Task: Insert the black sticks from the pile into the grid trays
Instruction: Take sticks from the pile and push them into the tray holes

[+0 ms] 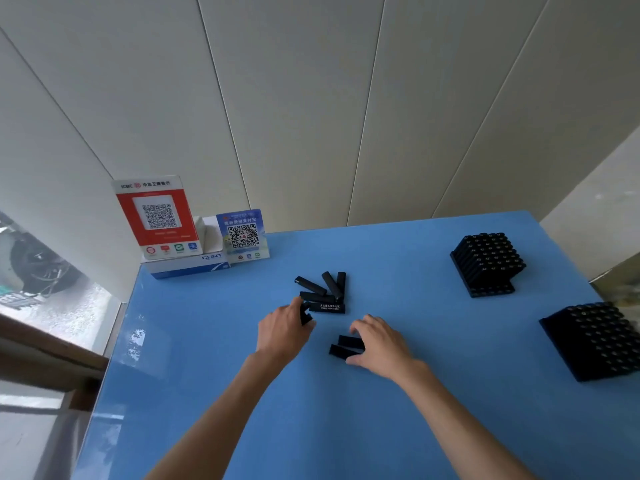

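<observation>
On a blue table, two QR signs stand on a white box at the far left corner. Beside them, mid-table, lies the pile of black sticks; the left hand pinches one stick at its near edge. The right hand, fingers curled, holds two sticks flat against the table. At the right edge sit a filled far tray and a near tray.

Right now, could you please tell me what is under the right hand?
Two black sticks lie side by side on the blue table, their left ends poking out from under the right hand. Their right ends are covered, so I cannot see whether anything more is beneath the palm.
</observation>
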